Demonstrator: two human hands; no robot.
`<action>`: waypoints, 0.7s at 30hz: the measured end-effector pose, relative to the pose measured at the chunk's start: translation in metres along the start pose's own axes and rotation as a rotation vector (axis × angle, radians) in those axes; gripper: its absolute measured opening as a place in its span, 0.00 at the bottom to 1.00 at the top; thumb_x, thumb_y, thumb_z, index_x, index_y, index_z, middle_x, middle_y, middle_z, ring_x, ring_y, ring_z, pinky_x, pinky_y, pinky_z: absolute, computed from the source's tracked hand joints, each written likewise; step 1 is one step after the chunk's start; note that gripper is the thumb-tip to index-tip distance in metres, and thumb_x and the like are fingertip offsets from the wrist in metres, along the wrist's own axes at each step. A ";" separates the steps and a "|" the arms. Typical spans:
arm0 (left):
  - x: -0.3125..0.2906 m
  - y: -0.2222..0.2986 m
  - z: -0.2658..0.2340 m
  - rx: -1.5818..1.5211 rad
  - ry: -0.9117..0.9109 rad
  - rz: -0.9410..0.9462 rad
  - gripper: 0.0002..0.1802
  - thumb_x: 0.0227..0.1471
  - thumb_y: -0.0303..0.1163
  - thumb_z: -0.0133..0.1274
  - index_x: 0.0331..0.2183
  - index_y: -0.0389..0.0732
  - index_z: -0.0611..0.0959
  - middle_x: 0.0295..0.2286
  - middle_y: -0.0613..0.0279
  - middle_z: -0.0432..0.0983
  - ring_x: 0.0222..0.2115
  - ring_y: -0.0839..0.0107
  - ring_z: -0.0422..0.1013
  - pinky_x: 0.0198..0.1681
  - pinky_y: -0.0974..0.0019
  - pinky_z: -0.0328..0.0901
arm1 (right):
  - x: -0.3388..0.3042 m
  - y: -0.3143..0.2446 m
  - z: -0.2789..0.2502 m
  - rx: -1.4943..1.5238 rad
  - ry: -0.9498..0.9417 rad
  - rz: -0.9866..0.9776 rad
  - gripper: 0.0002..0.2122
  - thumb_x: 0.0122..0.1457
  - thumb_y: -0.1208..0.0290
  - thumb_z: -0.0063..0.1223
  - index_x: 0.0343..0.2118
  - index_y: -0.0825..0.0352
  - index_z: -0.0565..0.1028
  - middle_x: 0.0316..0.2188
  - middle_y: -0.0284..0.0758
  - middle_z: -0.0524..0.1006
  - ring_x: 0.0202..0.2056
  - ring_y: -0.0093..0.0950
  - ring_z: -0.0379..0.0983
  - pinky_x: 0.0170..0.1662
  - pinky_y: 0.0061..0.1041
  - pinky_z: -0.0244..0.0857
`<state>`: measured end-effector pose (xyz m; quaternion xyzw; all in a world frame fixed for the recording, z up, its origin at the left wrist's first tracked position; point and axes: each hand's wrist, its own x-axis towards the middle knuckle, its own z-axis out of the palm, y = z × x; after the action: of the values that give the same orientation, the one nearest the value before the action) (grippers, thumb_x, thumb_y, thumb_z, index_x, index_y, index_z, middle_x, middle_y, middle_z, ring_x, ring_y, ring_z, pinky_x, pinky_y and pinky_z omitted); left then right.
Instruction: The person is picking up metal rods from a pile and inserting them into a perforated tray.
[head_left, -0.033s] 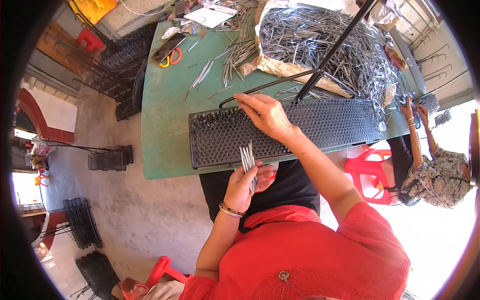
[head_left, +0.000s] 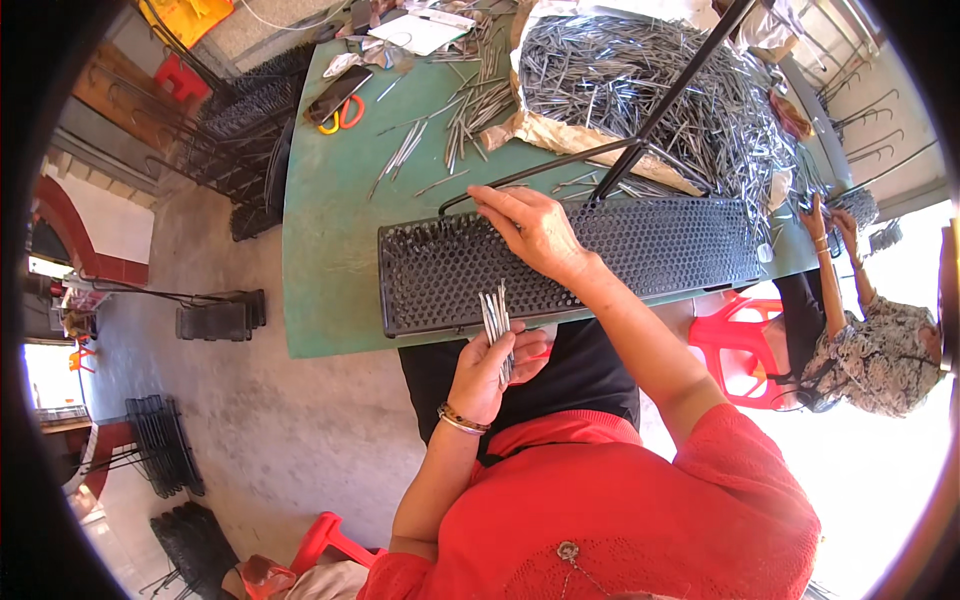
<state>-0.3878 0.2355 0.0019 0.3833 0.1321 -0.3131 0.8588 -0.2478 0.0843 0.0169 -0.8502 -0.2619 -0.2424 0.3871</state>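
A bundle of thin silvery metal sticks (head_left: 495,320) rises from my left hand (head_left: 487,368), whose thumb and fingers close round it just off the near edge of a black holed panel (head_left: 640,245). The long panel lies on the green table, its face full of small round openings. Over its left half reaches my right hand (head_left: 535,232). The fingers there are drawn together with their tips at the panel's far edge, beside a black metal rod frame (head_left: 560,160). Whatever sits between those fingertips is too small or hidden to make out.
A large pile of metal sticks (head_left: 640,75) lies on brown paper at the back. Scissors (head_left: 351,112) and a phone (head_left: 338,95) rest at the table's far left. On the right, another person's hands (head_left: 830,222) work near a red stool (head_left: 735,345). Black racks (head_left: 220,318) stand left.
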 end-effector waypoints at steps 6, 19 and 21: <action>-0.001 -0.002 -0.002 0.005 -0.003 0.006 0.16 0.59 0.31 0.41 0.46 0.32 0.69 0.42 0.44 0.72 0.40 0.61 0.73 0.41 0.60 0.71 | -0.008 0.001 0.003 -0.011 0.070 0.018 0.12 0.52 0.78 0.54 0.41 0.67 0.75 0.32 0.40 0.78 0.32 0.38 0.75 0.36 0.30 0.69; -0.003 0.006 0.008 0.025 -0.019 0.119 0.16 0.60 0.33 0.41 0.45 0.33 0.69 0.41 0.46 0.73 0.40 0.63 0.73 0.41 0.62 0.71 | -0.031 -0.047 -0.034 0.333 -0.254 0.516 0.10 0.52 0.70 0.59 0.34 0.71 0.77 0.25 0.36 0.78 0.28 0.20 0.73 0.31 0.21 0.68; -0.003 0.006 0.010 0.040 -0.024 0.141 0.16 0.60 0.33 0.41 0.46 0.33 0.68 0.40 0.48 0.74 0.39 0.64 0.74 0.41 0.64 0.71 | -0.041 -0.048 -0.030 0.426 -0.242 0.519 0.12 0.51 0.66 0.61 0.27 0.73 0.76 0.19 0.36 0.76 0.21 0.22 0.72 0.26 0.24 0.66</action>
<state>-0.3868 0.2324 0.0135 0.4051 0.0881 -0.2588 0.8724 -0.3147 0.0767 0.0350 -0.8111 -0.1260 0.0265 0.5706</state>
